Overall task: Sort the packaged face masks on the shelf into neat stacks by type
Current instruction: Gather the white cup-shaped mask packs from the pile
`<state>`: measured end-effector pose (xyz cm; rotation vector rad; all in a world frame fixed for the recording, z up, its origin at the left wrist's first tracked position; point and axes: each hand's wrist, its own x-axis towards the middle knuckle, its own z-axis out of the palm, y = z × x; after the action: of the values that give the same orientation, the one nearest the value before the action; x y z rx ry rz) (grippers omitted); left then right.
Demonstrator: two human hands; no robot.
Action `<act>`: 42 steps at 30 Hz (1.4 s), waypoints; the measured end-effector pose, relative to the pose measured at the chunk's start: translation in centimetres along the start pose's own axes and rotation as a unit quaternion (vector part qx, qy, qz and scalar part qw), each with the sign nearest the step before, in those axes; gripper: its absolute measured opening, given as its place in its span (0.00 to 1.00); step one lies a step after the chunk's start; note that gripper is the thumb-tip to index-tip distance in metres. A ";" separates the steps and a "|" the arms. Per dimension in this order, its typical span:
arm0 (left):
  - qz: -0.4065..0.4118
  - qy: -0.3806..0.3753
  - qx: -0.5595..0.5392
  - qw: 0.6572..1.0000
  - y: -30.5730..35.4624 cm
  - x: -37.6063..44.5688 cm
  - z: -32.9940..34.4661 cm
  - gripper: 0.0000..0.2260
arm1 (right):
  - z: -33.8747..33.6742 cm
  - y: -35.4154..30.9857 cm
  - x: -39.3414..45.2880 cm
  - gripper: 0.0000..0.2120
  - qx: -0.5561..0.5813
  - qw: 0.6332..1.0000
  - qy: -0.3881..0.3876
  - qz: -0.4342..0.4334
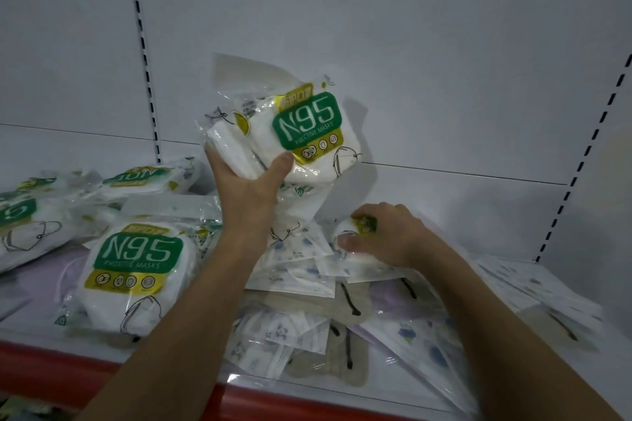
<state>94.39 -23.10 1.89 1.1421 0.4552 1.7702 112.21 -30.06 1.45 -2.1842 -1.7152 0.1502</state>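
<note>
While my left hand (248, 181) lifts an N95 pack (301, 133) above the shelf (478, 215), its grip clasps the pack's lower edge, thumb on the front. My right hand (386, 236) grasps a second N95 pack (359, 232) lying on the mixed pile of flat masks (307, 318). More N95 packs (133, 270) lie stacked at left.

Both forearms are bare to the frame's edge. The left hand (251, 181) and right hand (386, 237) wear nothing.
</note>
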 end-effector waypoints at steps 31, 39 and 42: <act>-0.164 -0.144 0.028 0.976 -1.0 -1.5 1.3 0.43 | -2.5 -0.7 -0.5 0.27 0.513 0.827 0.224 -0.053; -0.179 -0.118 0.158 0.964 3.1 -4.0 5.5 0.54 | -1.9 0.8 1.4 0.22 0.613 0.782 0.103 0.048; -0.182 -0.140 0.260 0.938 5.6 -4.4 7.0 0.52 | -1.5 0.5 1.8 0.24 0.621 0.777 0.084 0.061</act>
<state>98.05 -30.82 7.12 1.5327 0.9302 1.1689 113.55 -28.79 2.89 -1.1965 -0.8499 0.8218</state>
